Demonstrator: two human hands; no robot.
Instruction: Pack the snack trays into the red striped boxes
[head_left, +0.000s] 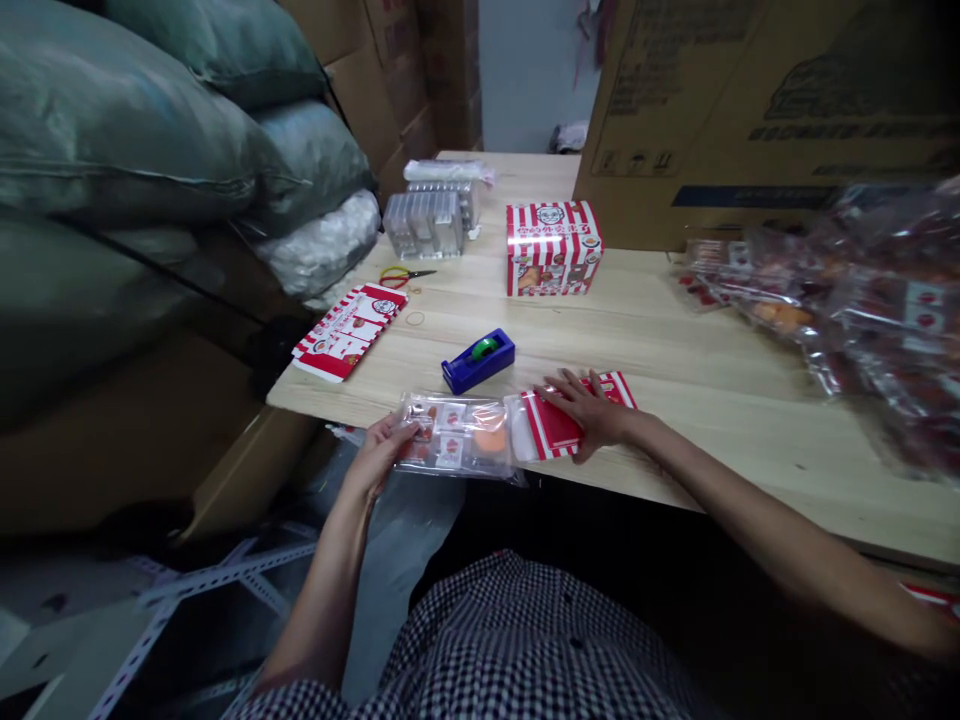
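My left hand (pixel 384 450) pinches the left end of a clear plastic pack (pixel 487 455) at the table's front edge. Inside the pack are small printed cards, an orange round piece and reddish pieces. To its right lies a red-and-white striped carton (pixel 551 430). The pack's right end meets the carton's open left end; whether it reaches inside I cannot tell. My right hand (pixel 596 415) spans the carton, fingers spread over its top and thumb by its near edge. Just beyond the pack stands a blue tape dispenser (pixel 478 362) with a green core.
A flat striped carton (pixel 351 333) and scissors (pixel 405 275) lie at left. Farther back are an upright striped box (pixel 553 250) and clear plastic trays (pixel 425 225). Bagged packs (pixel 885 310) pile up at right, before a large cardboard box (pixel 675 120). Stuffed sacks (pixel 135 130) crowd the left.
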